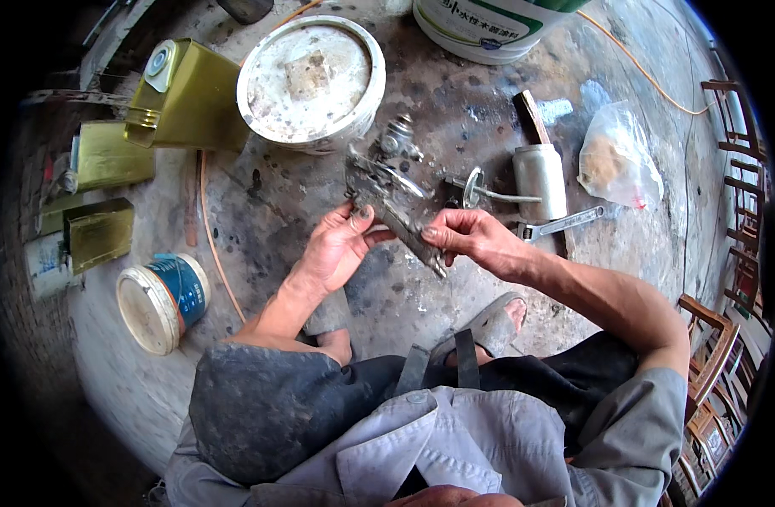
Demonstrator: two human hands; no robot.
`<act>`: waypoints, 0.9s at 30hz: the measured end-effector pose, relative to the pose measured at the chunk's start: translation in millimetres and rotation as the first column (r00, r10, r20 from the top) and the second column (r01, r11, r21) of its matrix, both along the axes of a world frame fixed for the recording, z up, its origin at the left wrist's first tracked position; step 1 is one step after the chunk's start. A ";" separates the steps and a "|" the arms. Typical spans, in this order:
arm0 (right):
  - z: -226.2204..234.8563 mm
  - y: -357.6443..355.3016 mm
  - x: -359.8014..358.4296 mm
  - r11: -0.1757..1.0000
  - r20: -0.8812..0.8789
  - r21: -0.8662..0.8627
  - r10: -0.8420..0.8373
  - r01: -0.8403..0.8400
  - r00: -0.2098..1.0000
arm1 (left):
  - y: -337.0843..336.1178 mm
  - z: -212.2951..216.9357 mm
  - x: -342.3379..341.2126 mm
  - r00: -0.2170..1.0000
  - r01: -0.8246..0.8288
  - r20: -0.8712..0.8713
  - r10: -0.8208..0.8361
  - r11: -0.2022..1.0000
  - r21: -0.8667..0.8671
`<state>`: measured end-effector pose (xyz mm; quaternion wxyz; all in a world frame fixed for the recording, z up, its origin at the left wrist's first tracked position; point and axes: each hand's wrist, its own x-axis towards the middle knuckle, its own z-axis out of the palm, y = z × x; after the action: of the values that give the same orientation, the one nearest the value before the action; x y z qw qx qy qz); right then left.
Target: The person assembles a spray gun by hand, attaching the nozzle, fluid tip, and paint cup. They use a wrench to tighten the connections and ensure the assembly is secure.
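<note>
Between my two hands is a grimy metal spray gun (pixel 393 215), tilted down toward the right. My left hand (pixel 337 245) grips its body and handle side, thumb on top. With thumb and fingers pinched, my right hand (pixel 472 241) holds its lower right end. Just beyond the gun, a small metal fitting (pixel 397 138) rests on the floor. To the right lie a cup lid with a tube (pixel 480 190), a silver cylindrical cup (pixel 541 182) and an adjustable wrench (pixel 565 222).
A white lidded bucket (pixel 311 76) stands ahead, a green and white bucket (pixel 497 25) farther off. Yellow metal cans (pixel 189 97) and a small blue-labelled pail (pixel 163 300) are at left. A wooden stick (pixel 532 118) and plastic bag (pixel 620 156) lie right. Wooden chairs (pixel 708 346) line the right side.
</note>
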<state>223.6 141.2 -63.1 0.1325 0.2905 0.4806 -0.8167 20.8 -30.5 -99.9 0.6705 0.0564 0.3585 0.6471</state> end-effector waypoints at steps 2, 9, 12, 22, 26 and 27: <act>-3.2 6.3 1.8 0.994 -0.047 0.098 0.061 -0.056 0.997 | -1.8 -2.4 -0.8 0.999 0.020 0.029 -0.021 1.000 0.019; 11.4 36.3 -18.0 0.937 -0.048 0.219 -0.269 0.273 0.962 | 0.2 5.5 2.4 0.989 0.063 0.134 -0.062 0.998 -0.005; 26.3 42.1 -26.8 0.937 -0.063 0.260 -0.225 0.233 0.972 | 3.3 5.3 4.2 0.995 0.093 0.042 -0.094 0.995 0.025; 32.2 33.1 -39.0 0.815 -0.183 0.571 0.006 0.102 0.983 | 0.9 9.6 4.6 0.985 0.083 -0.152 -0.078 0.996 0.027; 34.8 47.6 -36.8 0.951 -0.128 0.309 0.018 0.023 0.992 | 5.3 10.8 3.5 0.979 0.087 -0.186 -0.081 0.996 0.021; 34.0 52.3 -37.6 0.957 -0.124 0.290 0.062 -0.024 0.990 | 3.5 10.9 2.8 0.979 0.094 -0.182 -0.089 0.995 0.020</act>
<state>186.0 193.5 -29.1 0.0745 0.2414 0.6084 -0.7524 23.6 -27.0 -89.0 0.6632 0.1411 0.4058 0.6128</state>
